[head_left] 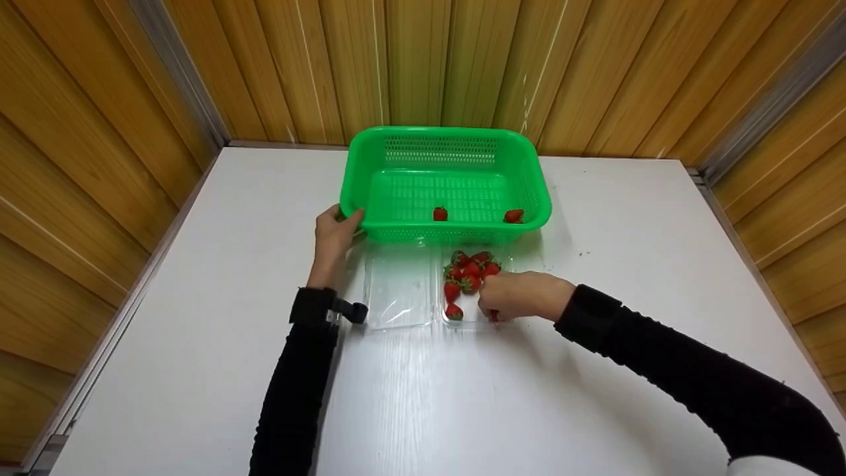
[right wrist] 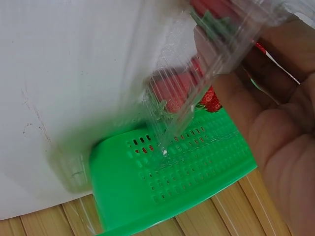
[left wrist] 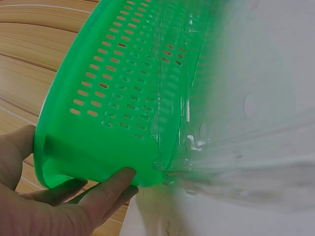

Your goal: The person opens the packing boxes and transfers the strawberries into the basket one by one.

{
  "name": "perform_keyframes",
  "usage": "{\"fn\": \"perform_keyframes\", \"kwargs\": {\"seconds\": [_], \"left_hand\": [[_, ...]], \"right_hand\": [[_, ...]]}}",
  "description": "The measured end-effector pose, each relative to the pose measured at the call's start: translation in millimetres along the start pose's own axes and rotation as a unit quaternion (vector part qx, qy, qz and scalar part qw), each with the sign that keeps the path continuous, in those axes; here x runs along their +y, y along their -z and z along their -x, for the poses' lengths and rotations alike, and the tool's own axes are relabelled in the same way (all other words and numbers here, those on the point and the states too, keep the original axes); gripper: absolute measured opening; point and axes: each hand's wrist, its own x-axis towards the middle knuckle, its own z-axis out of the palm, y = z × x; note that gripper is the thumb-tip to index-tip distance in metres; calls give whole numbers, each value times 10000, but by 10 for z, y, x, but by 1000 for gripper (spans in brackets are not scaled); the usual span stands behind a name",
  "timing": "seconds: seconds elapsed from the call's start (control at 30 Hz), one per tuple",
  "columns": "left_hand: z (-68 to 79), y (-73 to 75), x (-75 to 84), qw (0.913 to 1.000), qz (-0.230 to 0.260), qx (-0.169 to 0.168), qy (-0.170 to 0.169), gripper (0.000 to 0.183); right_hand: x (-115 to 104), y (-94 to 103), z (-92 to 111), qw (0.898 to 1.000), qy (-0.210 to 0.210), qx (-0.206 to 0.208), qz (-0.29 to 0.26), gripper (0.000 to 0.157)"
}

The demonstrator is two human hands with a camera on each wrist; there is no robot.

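Observation:
My left hand (head_left: 334,241) grips the front left corner of a green plastic basket (head_left: 360,175), thumb at the rim and fingers against the outer wall (left wrist: 98,152). Two strawberries lie near the basket's front side, one (head_left: 440,213) mid-front and one (head_left: 513,216) to the right. In front stands a clear plastic clamshell box (head_left: 400,291), spread open. Several strawberries (head_left: 470,284) are grouped in its right half. Over that half's front right corner, my right hand (head_left: 525,294) pinches a strawberry (right wrist: 219,17), mostly covered by the fingers in the head view.
The white table (head_left: 410,396) carries the basket and box. Wood-look panels (head_left: 423,59) stand behind the basket and along both sides. In the right wrist view, the box's clear wall (right wrist: 172,128) stands close to the basket's perforated side.

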Motion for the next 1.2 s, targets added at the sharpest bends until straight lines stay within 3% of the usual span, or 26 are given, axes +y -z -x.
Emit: {"fn": "perform_keyframes", "kwargs": {"seconds": [0.23, 0.63, 0.97, 1.2], "left_hand": [[0, 5, -24, 10000, 10, 45, 8, 48], [40, -3, -29, 9997, 152, -58, -208, 46], [22, 1, -11, 9999, -82, -5, -152, 45], [32, 2, -19, 9996, 82, -91, -238, 45]], "right_hand": [[-41, 33, 5, 9991, 19, 142, 403, 23], [-47, 49, 30, 9990, 37, 427, 142, 34], [-8, 155, 112, 9951, -63, 967, 188, 16], [61, 297, 189, 9885, -341, 1460, -198, 9]]}}
